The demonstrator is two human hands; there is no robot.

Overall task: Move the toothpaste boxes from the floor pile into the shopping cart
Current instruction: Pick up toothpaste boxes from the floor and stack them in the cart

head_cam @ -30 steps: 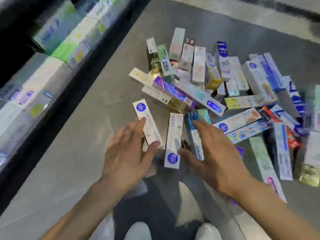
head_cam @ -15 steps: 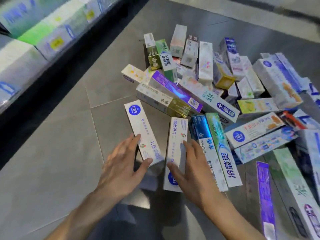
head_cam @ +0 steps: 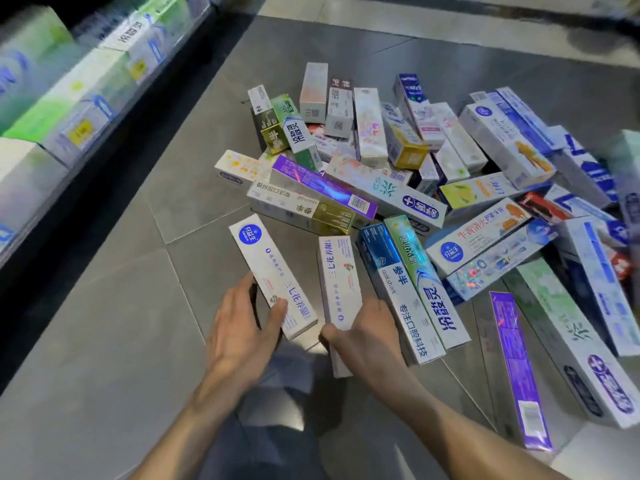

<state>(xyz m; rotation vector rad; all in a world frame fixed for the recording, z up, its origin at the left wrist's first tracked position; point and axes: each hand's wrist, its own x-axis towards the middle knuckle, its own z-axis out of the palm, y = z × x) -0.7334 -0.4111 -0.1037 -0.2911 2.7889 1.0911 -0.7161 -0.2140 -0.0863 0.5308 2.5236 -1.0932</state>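
A pile of several toothpaste boxes (head_cam: pixel 408 161) lies on the grey tiled floor. Nearest me lie two white boxes side by side. My left hand (head_cam: pixel 242 327) grips the near end of the left white box with a blue round logo (head_cam: pixel 266 268), thumb on top and fingers round its left edge. My right hand (head_cam: pixel 363 337) grips the near end of the second white box (head_cam: pixel 337 275), thumb on its left edge and fingers on its right. Both boxes still touch the floor. No shopping cart is in view.
A blue box (head_cam: pixel 391 282) and a green box (head_cam: pixel 426 282) lie just right of my right hand. A purple box (head_cam: pixel 519 368) lies further right. A store shelf (head_cam: pixel 69 98) stocked with boxed goods runs along the left. Bare floor tiles (head_cam: pixel 104 341) lie left of my hands.
Both hands have come down onto the two nearest white boxes and closed round their near ends. The view has moved closer to the pile.
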